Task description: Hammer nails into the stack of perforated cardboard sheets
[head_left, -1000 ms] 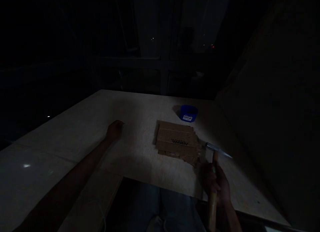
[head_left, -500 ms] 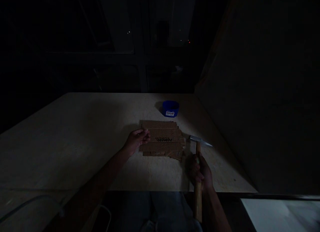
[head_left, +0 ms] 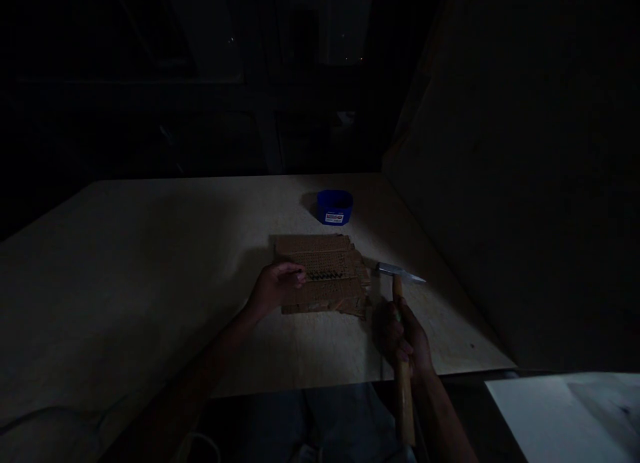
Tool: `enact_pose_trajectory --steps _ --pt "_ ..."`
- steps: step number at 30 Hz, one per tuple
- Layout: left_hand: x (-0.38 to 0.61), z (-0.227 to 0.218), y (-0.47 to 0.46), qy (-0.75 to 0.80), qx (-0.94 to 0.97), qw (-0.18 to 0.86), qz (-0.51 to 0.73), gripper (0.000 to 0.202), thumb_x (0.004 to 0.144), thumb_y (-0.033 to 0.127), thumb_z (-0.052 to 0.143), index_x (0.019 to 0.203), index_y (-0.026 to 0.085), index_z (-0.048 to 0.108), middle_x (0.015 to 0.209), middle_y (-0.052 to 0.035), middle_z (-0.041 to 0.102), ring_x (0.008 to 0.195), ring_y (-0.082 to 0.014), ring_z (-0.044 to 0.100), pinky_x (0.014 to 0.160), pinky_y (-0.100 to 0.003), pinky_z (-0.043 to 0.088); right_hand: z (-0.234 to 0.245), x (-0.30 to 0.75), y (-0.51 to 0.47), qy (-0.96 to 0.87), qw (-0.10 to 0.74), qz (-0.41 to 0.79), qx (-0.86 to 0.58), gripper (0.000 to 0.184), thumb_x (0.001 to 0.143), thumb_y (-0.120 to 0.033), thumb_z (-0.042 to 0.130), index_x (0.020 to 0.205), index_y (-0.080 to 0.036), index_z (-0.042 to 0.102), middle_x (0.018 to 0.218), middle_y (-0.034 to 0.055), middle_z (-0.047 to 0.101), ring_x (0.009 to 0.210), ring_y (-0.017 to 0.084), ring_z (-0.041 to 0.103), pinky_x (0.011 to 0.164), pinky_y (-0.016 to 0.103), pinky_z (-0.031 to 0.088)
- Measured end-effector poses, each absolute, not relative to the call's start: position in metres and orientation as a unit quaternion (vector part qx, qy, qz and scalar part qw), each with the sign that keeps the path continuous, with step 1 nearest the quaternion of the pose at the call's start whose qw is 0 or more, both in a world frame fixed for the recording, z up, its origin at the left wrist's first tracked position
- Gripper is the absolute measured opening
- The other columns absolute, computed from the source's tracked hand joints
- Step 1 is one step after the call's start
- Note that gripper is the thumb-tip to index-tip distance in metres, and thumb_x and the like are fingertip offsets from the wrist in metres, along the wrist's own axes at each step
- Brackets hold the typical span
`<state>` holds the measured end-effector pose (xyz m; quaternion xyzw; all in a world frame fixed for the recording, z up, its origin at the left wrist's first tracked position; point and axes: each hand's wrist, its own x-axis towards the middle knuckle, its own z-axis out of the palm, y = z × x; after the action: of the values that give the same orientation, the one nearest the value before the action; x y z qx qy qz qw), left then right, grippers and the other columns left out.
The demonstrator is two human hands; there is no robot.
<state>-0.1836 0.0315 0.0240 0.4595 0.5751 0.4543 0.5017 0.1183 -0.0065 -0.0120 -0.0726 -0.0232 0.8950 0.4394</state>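
Observation:
My right hand [head_left: 403, 336] is wrapped round the wooden handle of a hammer [head_left: 399, 271], whose metal head lies just past the right edge of a stack of cardboard [head_left: 330, 293]. The cardboard's top is dotted with small holes. Across its middle runs a row of dark, slanted, thin pieces [head_left: 325, 275] that look like nails with their shadows. At the left end of that row is my left hand [head_left: 277, 286], thumb and fingers drawn together over the cardboard. Whatever it pinches is too small and dark to make out.
A blue plastic tub [head_left: 335, 208] with a white label stands behind the cardboard on the pale table [head_left: 190, 243]. A dark upright panel [head_left: 500, 183] borders the table on the right. Cables [head_left: 50, 413] lie at the lower left. The room is very dim.
My left hand has moved slightly down and closer to the left end of the dark row. The hammer stays in my right hand, nearly still. The whole view has shifted slightly.

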Motion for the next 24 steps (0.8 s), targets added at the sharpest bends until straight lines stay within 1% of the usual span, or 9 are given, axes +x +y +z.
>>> enact_pose_trajectory --steps 3,6,10,12,14,16,18,21,24 --pt "-0.182 0.018 0.033 0.590 0.544 0.405 0.437 0.032 0.075 0.046 0.071 0.090 0.019 0.074 0.089 -0.0067 0.078 0.085 -0.0230 0.072 0.076 -0.034 0.058 -0.011 0.117 -0.007 -0.046 0.449 0.887 -0.098 0.030 0.097 -0.044 0.056 0.083 -0.018 0.059 0.057 -0.0087 0.050 0.028 0.000 0.024 0.024 0.009 0.023" --pt "-0.182 0.016 0.032 0.595 0.598 0.340 0.415 0.024 0.081 0.039 0.066 0.093 0.022 0.077 0.093 -0.0041 0.078 0.089 -0.0219 0.071 0.080 -0.032 0.056 -0.011 0.115 -0.007 -0.076 0.468 0.867 -0.155 0.029 0.096 -0.043 0.058 0.081 -0.019 0.056 0.055 -0.0099 0.046 0.028 0.000 0.021 0.024 0.010 0.023" --pt "-0.182 0.013 0.033 0.598 0.631 0.312 0.382 0.024 0.084 0.036 0.063 0.101 0.024 0.077 0.098 -0.0032 0.078 0.092 -0.0214 0.072 0.083 -0.031 0.056 -0.004 0.104 -0.010 -0.138 0.497 0.807 -0.287 0.035 0.091 -0.051 0.061 0.078 -0.021 0.052 0.050 -0.0111 0.043 0.027 0.001 0.019 0.023 0.012 0.023" --pt "-0.181 0.011 0.033 0.597 0.641 0.307 0.373 0.025 0.085 0.034 0.063 0.104 0.025 0.076 0.102 -0.0024 0.078 0.094 -0.0210 0.072 0.086 -0.031 0.055 0.002 0.096 -0.013 -0.189 0.508 0.749 -0.380 0.039 0.089 -0.056 0.062 0.078 -0.021 0.052 0.048 -0.0104 0.045 0.026 0.002 0.021 0.023 0.013 0.023" --pt "-0.181 0.008 0.034 0.596 0.646 0.302 0.368 0.023 0.085 0.033 0.063 0.103 0.026 0.076 0.102 -0.0010 0.078 0.095 -0.0207 0.072 0.089 -0.031 0.055 0.008 0.088 -0.018 -0.263 0.510 0.681 -0.455 0.042 0.088 -0.059 0.062 0.075 -0.019 0.053 0.045 -0.0096 0.045 0.026 0.002 0.024 0.024 0.013 0.024" --pt "-0.180 0.006 0.035 0.598 0.647 0.302 0.365 0.020 0.085 0.032 0.063 0.098 0.028 0.077 0.100 0.0005 0.078 0.093 -0.0206 0.072 0.088 -0.031 0.056 0.011 0.082 -0.023 -0.327 0.498 0.638 -0.487 0.043 0.088 -0.059 0.062 0.075 -0.019 0.054 0.039 -0.0101 0.041 0.026 0.003 0.026 0.025 0.013 0.023" --pt "-0.180 0.004 0.035 0.595 0.645 0.312 0.363 0.019 0.086 0.031 0.063 0.097 0.029 0.078 0.097 0.0013 0.079 0.090 -0.0204 0.073 0.085 -0.031 0.057 0.010 0.079 -0.028 -0.355 0.487 0.629 -0.492 0.040 0.088 -0.058 0.062 0.081 -0.019 0.056 0.036 -0.0115 0.038 0.025 0.004 0.025 0.025 0.014 0.022" --pt "-0.179 0.003 0.035 0.587 0.642 0.328 0.368 0.019 0.087 0.029 0.062 0.096 0.028 0.078 0.096 0.0011 0.079 0.089 -0.0204 0.073 0.083 -0.032 0.058 0.006 0.082 -0.030 -0.340 0.501 0.627 -0.490 0.036 0.085 -0.054 0.069 0.086 -0.022 0.052 0.039 -0.0121 0.045 0.025 0.004 0.025 0.025 0.014 0.023" --pt "-0.179 0.003 0.035 0.579 0.640 0.333 0.380 0.017 0.086 0.028 0.063 0.094 0.028 0.078 0.096 0.0008 0.079 0.089 -0.0205 0.073 0.084 -0.033 0.058 0.004 0.085 -0.029 -0.320 0.527 0.623 -0.481 0.037 0.082 -0.049 0.073 0.084 -0.024 0.047 0.055 -0.0064 0.063 0.026 0.003 0.027 0.024 0.014 0.025"
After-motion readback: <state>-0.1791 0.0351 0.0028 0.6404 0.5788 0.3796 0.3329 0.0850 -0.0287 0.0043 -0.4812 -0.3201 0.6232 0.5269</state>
